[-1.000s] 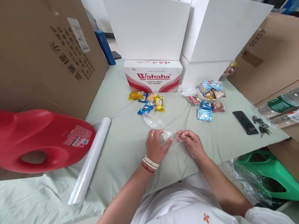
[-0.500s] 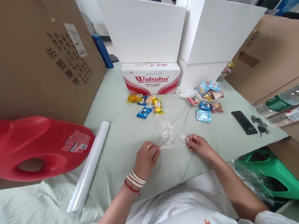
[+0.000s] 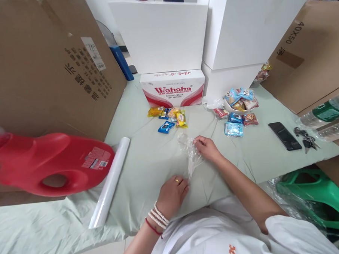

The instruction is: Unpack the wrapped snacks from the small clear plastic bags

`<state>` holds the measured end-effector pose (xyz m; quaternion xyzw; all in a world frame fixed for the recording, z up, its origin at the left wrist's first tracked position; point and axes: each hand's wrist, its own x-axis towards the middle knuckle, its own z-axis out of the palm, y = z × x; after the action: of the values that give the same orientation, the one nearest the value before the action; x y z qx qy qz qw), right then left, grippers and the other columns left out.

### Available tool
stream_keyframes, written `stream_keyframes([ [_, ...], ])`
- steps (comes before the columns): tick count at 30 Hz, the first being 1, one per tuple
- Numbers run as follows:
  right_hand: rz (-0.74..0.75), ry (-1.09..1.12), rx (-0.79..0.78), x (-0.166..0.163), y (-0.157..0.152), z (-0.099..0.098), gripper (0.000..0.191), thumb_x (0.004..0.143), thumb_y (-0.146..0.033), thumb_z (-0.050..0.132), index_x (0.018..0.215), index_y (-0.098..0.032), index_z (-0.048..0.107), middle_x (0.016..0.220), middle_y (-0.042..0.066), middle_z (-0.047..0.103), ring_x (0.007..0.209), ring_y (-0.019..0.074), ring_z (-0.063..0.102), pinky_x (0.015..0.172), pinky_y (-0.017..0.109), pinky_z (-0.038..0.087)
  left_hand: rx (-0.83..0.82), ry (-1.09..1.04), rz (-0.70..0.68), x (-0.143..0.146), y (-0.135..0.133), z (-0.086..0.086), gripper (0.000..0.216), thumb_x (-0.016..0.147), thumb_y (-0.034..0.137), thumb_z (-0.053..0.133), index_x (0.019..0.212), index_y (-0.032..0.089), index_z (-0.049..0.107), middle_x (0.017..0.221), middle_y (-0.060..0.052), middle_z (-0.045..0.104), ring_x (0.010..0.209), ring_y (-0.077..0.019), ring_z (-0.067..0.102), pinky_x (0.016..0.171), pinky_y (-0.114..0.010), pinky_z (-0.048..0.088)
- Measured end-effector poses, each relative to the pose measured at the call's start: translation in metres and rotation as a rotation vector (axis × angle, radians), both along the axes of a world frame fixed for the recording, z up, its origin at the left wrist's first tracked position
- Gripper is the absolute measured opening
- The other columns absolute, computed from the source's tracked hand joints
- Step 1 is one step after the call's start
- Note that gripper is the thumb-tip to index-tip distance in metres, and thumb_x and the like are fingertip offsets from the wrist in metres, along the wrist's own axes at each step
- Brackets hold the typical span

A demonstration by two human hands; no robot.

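One clear plastic bag [image 3: 193, 160] stretches over the worktop [image 3: 148, 161] near some snack packets [image 3: 166, 127]. The right hand [image 3: 208, 148] pinches its far side in a fingertip grip; the left hand [image 3: 172, 196] pinches its near end.

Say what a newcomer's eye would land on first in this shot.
Probably the big red jug at the left, beside a white roll. Next, likely the red-and-white Wahaha box at the table's back, with colourful snack packets before it. At the centre, the right hand pinches crumpled clear plastic that reaches the left hand's fingertips.
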<state>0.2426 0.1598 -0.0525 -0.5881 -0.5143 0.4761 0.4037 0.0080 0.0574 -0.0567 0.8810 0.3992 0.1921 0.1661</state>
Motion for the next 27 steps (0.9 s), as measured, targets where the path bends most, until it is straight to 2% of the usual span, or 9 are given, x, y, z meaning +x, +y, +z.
stream_keyframes([
  [2,-0.022,0.119,-0.024,0.001,-0.003,-0.002,0.028,0.087,-0.052,0.06,0.088,-0.024,0.063,0.059,-0.005,0.053,0.05,0.014,0.052,0.049,0.025,0.043,-0.201,-0.165,0.171,-0.004,-0.001,0.005,0.025,0.098,0.041,0.056,0.098,0.023,0.073,0.078,-0.004,0.068,0.066,-0.0184,0.057,0.061,-0.03,0.042],
  [6,-0.011,0.195,-0.033,0.001,-0.012,-0.002,0.03,0.083,-0.054,0.066,0.087,-0.024,0.064,0.059,-0.006,0.053,0.05,0.0138,0.056,0.049,0.025,0.045,-0.598,-0.556,0.637,0.006,0.029,0.014,0.045,0.096,0.056,0.046,0.077,0.021,0.068,0.065,0.0,0.061,0.055,-0.0156,0.05,0.055,-0.028,0.038],
  [8,-0.015,0.207,-0.038,-0.001,-0.016,-0.001,0.033,0.081,-0.056,0.068,0.086,-0.024,0.064,0.06,-0.006,0.054,0.049,0.0135,0.057,0.049,0.025,0.045,-0.694,-0.628,0.717,0.022,0.054,0.013,0.041,0.088,0.056,0.054,0.072,0.021,0.067,0.061,0.0,0.059,0.054,-0.0157,0.048,0.052,-0.027,0.034],
  [11,-0.003,0.197,-0.034,-0.004,-0.02,-0.002,0.034,0.081,-0.056,0.068,0.087,-0.023,0.065,0.058,-0.006,0.055,0.047,0.0129,0.056,0.049,0.025,0.043,-0.709,-0.64,0.724,0.047,0.087,0.007,0.032,0.076,0.047,0.068,0.059,0.021,0.062,0.052,0.002,0.053,0.054,-0.0148,0.046,0.053,-0.026,0.032],
  [14,-0.007,0.18,-0.038,-0.001,-0.022,-0.003,0.033,0.083,-0.055,0.066,0.089,-0.022,0.065,0.053,-0.006,0.057,0.045,0.013,0.055,0.049,0.025,0.043,-0.748,-0.681,0.706,0.06,0.103,-0.001,0.027,0.066,0.038,0.075,0.055,0.02,0.058,0.048,0.004,0.048,0.052,-0.0117,0.042,0.052,-0.025,0.03],
  [18,-0.136,0.184,-0.05,0.015,-0.025,-0.003,0.032,0.081,-0.054,0.066,0.087,-0.023,0.063,0.05,-0.006,0.057,0.043,0.0142,0.053,0.046,0.025,0.042,-0.836,-0.819,0.673,0.05,0.097,-0.001,0.033,0.068,0.049,0.074,0.068,0.02,0.057,0.05,0.009,0.042,0.047,-0.0083,0.036,0.047,-0.022,0.029],
  [21,-0.224,0.221,-0.073,0.028,-0.029,-0.005,0.032,0.078,-0.054,0.068,0.085,-0.023,0.062,0.05,-0.006,0.056,0.044,0.0154,0.053,0.043,0.026,0.042,-0.879,-0.916,0.64,0.035,0.087,0.007,0.045,0.063,0.057,0.079,0.074,0.02,0.056,0.058,0.008,0.048,0.052,-0.008,0.044,0.048,-0.02,0.035],
  [24,-0.243,0.227,-0.083,0.034,-0.034,-0.008,0.032,0.079,-0.054,0.069,0.086,-0.024,0.062,0.052,-0.006,0.055,0.044,0.0155,0.053,0.04,0.025,0.04,-0.948,-1.046,0.586,0.026,0.08,0.017,0.053,0.059,0.06,0.085,0.078,0.02,0.055,0.077,0.002,0.062,0.073,-0.0117,0.061,0.067,-0.026,0.055],
  [27,-0.238,0.198,-0.072,0.034,-0.039,-0.01,0.031,0.081,-0.054,0.067,0.087,-0.024,0.062,0.051,-0.007,0.052,0.042,0.0147,0.049,0.039,0.025,0.035,-1.087,-1.189,0.527,0.024,0.077,0.022,0.054,0.058,0.054,0.09,0.078,0.02,0.052,0.083,0.002,0.064,0.079,-0.0137,0.067,0.079,-0.034,0.061],
])
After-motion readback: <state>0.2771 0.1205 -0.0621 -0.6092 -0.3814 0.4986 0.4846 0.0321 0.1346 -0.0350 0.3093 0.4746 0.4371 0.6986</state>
